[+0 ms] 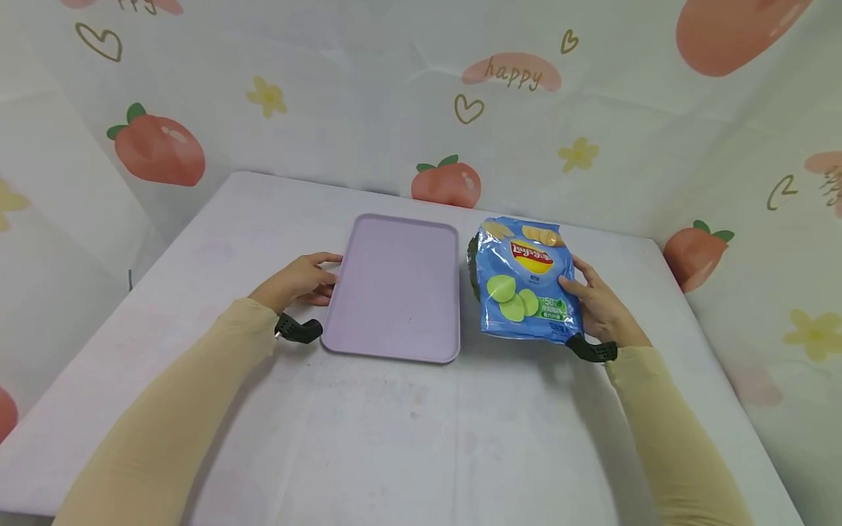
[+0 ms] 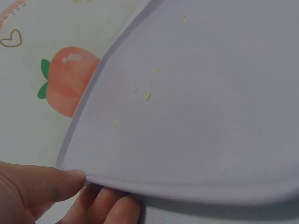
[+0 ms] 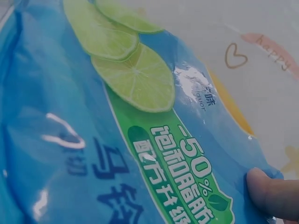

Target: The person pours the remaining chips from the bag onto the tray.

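Observation:
A lilac rectangular tray lies on the table in the head view. My left hand is at its left edge. In the left wrist view the thumb of my left hand presses the rim of the tray and the curled fingers sit under it. Small yellow crumbs are scattered on the tray. My right hand grips a blue bag of potato chips by its right side, thumb on the front. The bag's left edge looks dark and crinkled. Lime pictures fill much of the bag in the right wrist view.
A white cloth covers the table under the tray and the bag. Behind it and at the sides hangs a curtain printed with peaches, flowers and hearts. Black wrist mounts stick out from both sleeves.

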A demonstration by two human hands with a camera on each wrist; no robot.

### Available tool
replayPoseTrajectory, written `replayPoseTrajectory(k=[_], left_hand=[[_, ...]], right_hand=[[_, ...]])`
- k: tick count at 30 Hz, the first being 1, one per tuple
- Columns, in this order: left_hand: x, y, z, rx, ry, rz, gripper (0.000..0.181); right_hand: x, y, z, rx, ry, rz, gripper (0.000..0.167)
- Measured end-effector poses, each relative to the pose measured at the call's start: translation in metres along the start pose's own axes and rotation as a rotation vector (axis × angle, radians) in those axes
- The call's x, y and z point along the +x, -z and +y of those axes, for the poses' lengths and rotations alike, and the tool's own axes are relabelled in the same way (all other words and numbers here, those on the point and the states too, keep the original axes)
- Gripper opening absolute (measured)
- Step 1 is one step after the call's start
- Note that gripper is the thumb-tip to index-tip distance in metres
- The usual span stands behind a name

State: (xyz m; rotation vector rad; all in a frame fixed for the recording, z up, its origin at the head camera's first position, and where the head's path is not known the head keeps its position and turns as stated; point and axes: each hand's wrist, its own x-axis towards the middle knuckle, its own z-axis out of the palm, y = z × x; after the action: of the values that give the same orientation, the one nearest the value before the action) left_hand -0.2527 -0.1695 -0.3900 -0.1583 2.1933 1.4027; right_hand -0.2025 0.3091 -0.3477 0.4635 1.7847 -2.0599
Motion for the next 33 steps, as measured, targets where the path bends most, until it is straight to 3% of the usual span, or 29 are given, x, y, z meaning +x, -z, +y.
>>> replayPoseTrajectory(k=[11,33], left_hand=[[-0.001,0.001,0.000,-0.013,0.004,0.000,0.059],[-0.003,0.002,0.000,-0.041,-0.016,-0.028,0.060]], right_hand=[[-0.004,-0.024,-0.004,-0.008,0.050,-0.025,0.079],[0.003,-0.080,-0.025,-0.183,0.135,-0.028,0.072]])
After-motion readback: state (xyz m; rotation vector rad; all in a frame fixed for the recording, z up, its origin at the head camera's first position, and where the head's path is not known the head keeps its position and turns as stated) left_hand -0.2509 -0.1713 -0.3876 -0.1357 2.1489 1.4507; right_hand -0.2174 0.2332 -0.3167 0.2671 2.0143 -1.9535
